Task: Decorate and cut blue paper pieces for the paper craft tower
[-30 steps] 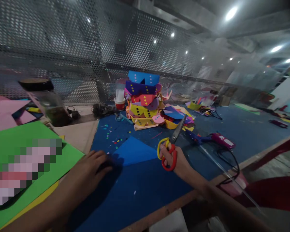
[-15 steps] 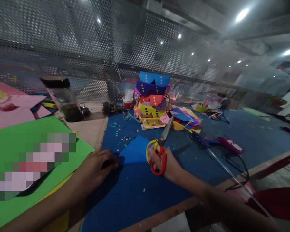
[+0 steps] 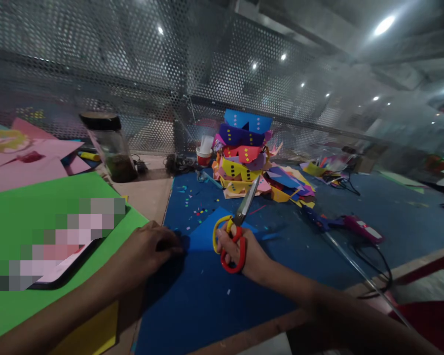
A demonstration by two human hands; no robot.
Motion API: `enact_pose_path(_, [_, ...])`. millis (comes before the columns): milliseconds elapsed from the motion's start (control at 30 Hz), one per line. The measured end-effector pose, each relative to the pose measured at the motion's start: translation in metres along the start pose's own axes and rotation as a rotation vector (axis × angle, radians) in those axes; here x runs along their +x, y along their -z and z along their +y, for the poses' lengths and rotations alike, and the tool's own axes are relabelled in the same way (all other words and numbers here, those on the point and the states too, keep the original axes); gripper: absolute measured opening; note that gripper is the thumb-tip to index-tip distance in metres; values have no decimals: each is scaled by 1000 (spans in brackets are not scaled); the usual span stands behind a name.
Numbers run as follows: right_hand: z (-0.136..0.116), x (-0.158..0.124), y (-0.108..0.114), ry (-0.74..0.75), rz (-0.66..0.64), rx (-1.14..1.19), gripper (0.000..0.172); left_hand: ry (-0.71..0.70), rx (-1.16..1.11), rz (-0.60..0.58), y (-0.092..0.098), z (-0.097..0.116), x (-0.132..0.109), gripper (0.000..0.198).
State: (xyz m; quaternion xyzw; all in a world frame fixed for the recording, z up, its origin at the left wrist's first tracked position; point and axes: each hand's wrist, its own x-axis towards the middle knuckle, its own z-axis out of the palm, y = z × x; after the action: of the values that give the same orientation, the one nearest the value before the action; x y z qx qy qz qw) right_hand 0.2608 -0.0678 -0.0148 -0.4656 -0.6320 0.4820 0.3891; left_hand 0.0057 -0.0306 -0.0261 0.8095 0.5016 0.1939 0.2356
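Observation:
My right hand [image 3: 249, 254] is closed round the handles of a pair of scissors [image 3: 245, 206]. One handle loop is yellow, the other red, and the metal blades point up and away, pressed together. A sheet of blue paper [image 3: 203, 234] lies on the blue tabletop, partly hidden behind the right hand and scissors. At the paper's left corner, my left hand [image 3: 157, 249] has its thumb and fingers pinched together on the edge.
Behind the paper stand stacked paper glasses [image 3: 246, 148], beside coloured paper scraps [image 3: 290, 182]. A hot glue gun [image 3: 344, 224] lies to the right. On the left are green paper [image 3: 33, 217], a phone [image 3: 68, 266] and a jar [image 3: 114, 153]. Small paper bits dot the table.
The scissors and my right hand have shifted a little left and down, nearer my left hand. The whole view has swung slightly; my left hand stays at the paper's corner.

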Motion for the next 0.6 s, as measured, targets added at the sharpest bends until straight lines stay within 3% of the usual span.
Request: enact_pose_path(600, [6, 4, -11, 16, -17, -37, 56, 23, 25, -63, 5, 7, 2, 23])
